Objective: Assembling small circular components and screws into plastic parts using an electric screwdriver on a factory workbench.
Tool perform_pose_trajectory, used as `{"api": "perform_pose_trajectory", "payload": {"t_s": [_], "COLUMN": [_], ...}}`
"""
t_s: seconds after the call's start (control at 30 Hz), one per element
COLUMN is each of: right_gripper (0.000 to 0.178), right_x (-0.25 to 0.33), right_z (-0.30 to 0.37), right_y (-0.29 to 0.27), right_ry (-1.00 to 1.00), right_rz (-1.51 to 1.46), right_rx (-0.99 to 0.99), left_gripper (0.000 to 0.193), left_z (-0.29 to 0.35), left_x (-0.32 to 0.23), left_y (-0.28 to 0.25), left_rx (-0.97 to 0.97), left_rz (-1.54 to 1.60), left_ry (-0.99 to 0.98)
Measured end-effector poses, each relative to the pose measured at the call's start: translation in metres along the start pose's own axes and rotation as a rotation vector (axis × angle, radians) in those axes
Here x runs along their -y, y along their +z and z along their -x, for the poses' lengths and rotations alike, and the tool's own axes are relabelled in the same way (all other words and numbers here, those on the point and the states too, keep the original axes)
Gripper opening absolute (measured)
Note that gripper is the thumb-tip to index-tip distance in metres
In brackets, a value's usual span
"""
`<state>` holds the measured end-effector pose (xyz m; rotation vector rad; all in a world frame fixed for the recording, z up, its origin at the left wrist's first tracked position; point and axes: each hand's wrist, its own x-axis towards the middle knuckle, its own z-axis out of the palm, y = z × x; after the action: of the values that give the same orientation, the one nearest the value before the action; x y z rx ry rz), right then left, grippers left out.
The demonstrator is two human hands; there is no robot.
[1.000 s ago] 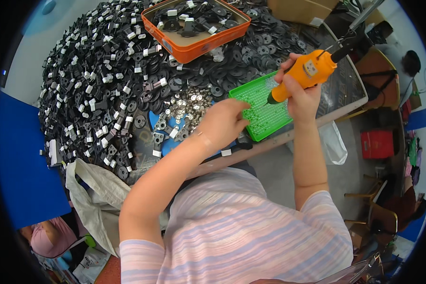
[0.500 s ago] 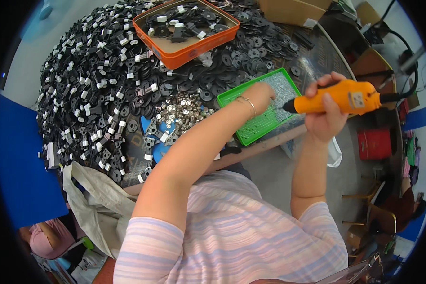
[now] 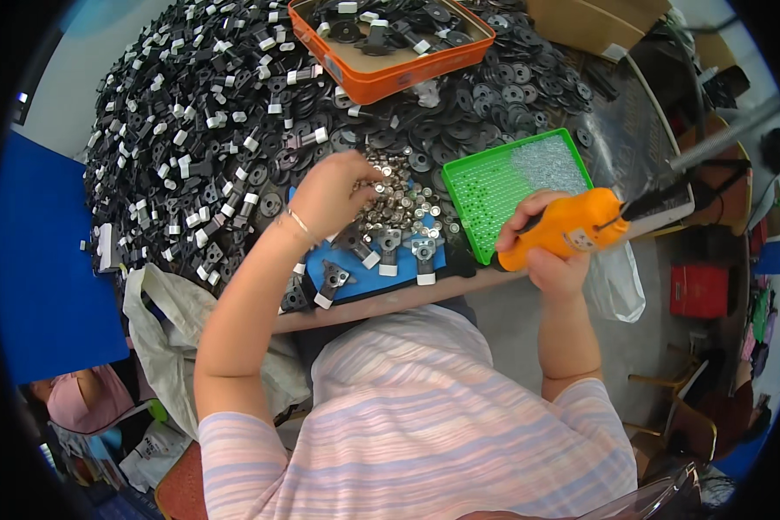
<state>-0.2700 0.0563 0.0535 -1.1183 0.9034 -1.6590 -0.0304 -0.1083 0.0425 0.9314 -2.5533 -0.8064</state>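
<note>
1. OK so, R side first: our right hand is wrapped round an orange power driver, fingers on one side, thumb on the other, firm grip afaict. Its dark tip points left, right by the near corner of the green tray; can't tell if it's touching.

2. L side: our left hand is at the pile of small silver metal pieces, fingertips curled down at its L edge. Can't tell if we've got a piece pinched or nothing, fingers hide it. Thin bracelet on that wrist btw.

3. Green tray sits on the table near the edge, between the metal pile and the driver. Perforated bottom, w/ a heap of tiny silver bits at the far R end.

4. Blue mat is in front of us, below the metal pile. Few black parts w/ white ends on it, spaced out approx in a row.

5. Rest of the table: massive heap of similar black parts on the L, black discs toward the back, orange tin w/ more parts inside, cardboard box back R.
</note>
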Motion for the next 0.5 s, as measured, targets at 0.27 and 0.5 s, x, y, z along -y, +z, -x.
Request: {"api": "perform_pose_trajectory", "payload": {"t_s": [0.27,0.5], "right_gripper": [0.038,0.053], "right_x": [-0.016,-0.026], "right_z": [-0.022,-0.040], "right_y": [0.027,0.037], "right_ry": [-0.161,-0.134], "right_rz": [0.016,0.098], "right_rx": [0.099,-0.179], "left_gripper": [0.030,0.048], "left_z": [0.056,0.066], "left_x": [0.008,-0.011], "left_y": [0.023,0.054], "left_rx": [-0.051,-0.091], "left_rz": [-0.073,-0.221], "left_ry": [-0.003,-0.040]}}
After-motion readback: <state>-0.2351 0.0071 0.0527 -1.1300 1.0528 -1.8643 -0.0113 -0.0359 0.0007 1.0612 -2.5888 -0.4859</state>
